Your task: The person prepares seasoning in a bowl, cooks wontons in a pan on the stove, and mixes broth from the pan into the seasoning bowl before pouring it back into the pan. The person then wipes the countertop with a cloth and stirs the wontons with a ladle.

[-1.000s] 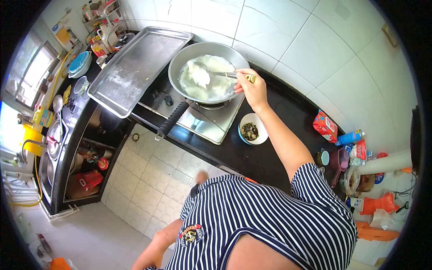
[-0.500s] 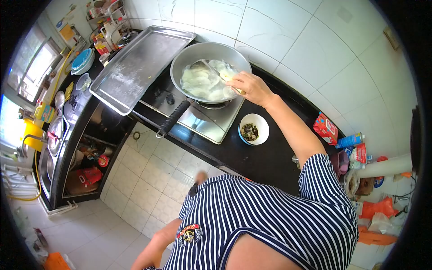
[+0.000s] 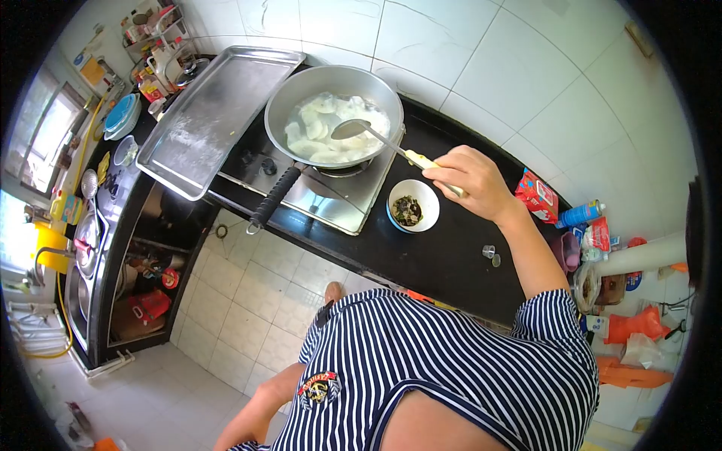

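My right hand (image 3: 470, 180) is closed round the pale yellow handle of a metal ladle (image 3: 351, 129). The ladle's bowl is over the near right part of a large grey pan (image 3: 280, 113), with several white dumplings (image 3: 320, 124) in cloudy liquid. The pan sits on a steel gas stove (image 3: 342, 204), its black handle (image 3: 277, 195) pointing to the front left. Below my right hand stands a white bowl (image 3: 427, 201) with dark bits in it. My left forearm (image 3: 259, 410) hangs at the lower left; my left hand is out of view.
A floured metal tray (image 3: 218, 113) lies left of the pan. Red carton (image 3: 535, 197), blue can (image 3: 579, 214) and bags stand along the right wall. Two small clear items (image 3: 489, 254) are on the black counter. The sink (image 3: 84, 293) and a blue-lidded bowl (image 3: 120, 116) are at the left.
The ladle has come up from among the dumplings, and my right hand has moved right and nearer to me, away from the pan. The camera view has shifted slightly.
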Demonstrator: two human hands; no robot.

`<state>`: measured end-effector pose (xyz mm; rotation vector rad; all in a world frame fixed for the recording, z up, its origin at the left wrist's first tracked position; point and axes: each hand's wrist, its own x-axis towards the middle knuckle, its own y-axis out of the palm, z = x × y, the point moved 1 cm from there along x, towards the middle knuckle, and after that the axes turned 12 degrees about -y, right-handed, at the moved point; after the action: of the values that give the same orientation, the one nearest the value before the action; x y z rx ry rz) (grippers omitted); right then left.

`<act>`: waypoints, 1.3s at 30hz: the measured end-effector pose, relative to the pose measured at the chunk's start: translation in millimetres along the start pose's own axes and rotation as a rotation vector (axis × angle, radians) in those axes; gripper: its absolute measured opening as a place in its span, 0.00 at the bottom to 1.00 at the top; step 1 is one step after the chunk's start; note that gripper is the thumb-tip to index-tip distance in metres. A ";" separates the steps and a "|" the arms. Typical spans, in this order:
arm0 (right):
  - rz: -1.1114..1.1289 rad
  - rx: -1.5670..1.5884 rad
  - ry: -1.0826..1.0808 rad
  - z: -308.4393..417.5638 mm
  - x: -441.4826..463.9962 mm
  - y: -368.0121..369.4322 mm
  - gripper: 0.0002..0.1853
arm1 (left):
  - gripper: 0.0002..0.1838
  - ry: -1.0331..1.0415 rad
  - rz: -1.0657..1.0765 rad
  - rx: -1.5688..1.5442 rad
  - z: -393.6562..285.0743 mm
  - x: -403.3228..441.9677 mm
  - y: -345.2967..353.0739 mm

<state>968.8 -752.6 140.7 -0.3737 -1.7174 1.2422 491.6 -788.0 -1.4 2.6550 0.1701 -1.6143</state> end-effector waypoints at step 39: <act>-0.384 -0.200 0.544 -61.3 16.7 120.6 0.11 | 0.23 -0.005 -0.075 -0.058 24.2 -2.4 -21.8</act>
<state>978.6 -653.4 47.8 -0.4287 -1.3565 0.6179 466.8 -768.5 -9.7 2.6308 0.3150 -1.6106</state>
